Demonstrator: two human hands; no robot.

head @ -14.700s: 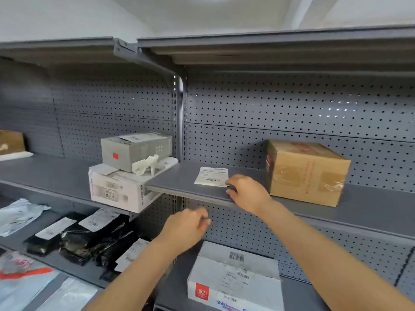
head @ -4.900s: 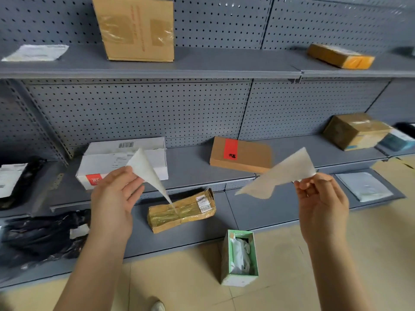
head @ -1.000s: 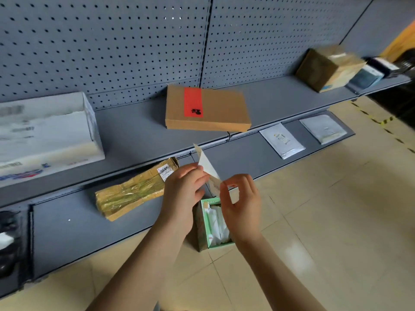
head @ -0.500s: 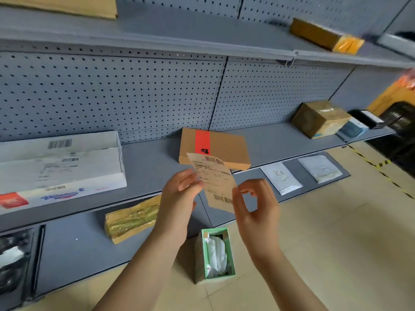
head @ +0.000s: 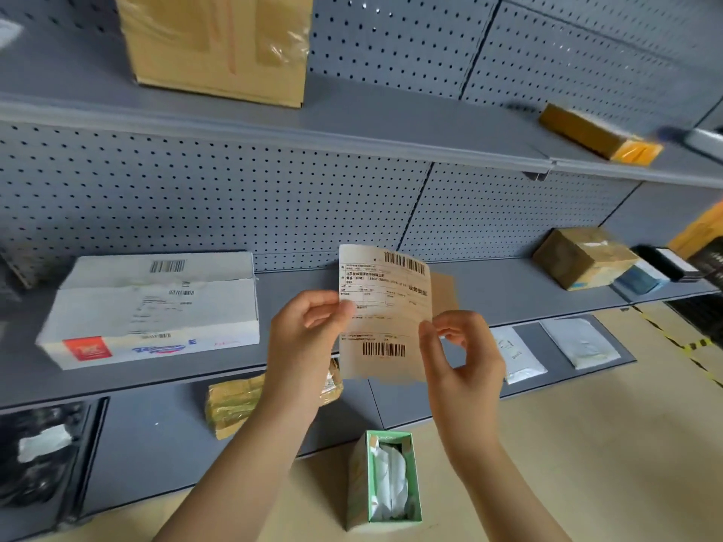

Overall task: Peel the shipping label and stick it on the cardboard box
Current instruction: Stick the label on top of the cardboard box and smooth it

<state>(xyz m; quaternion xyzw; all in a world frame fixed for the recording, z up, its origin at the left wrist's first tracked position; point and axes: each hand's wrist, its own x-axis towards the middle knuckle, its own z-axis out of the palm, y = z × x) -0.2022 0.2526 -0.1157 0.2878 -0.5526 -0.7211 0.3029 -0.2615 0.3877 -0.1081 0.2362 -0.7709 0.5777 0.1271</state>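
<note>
Head view, from the left: a black bag [head: 37, 455] lies at the far left of the bottom shelf. Above it on the middle shelf [head: 508, 291] a white box [head: 152, 307] sits with barcodes on its top and a red sticker on its front edge. On the top shelf a large cardboard box [head: 215, 45] stands upright, taped on its face. Below, a tan taped parcel [head: 234, 400] lies on the bottom shelf, partly hidden by the left arm.

The left hand [head: 305, 346] pinches the left edge of the label [head: 385, 312] between thumb and fingers. The label is held upright in the air in front of the middle shelf, printed side toward the camera, barcodes at top and bottom. A flat brown box [head: 444, 291] shows just behind its right edge. The right hand [head: 461, 354] pinches the label's right edge with thumb and forefinger, the other fingers loosely curled.

On the floor under the hands stands a green carton [head: 385, 479] holding crumpled white paper. Further right, two white mailers [head: 516, 356] lie on the bottom shelf, a brown box [head: 583, 256] sits on the middle shelf, and a flat orange-ended parcel [head: 598, 134] lies on the top shelf.
</note>
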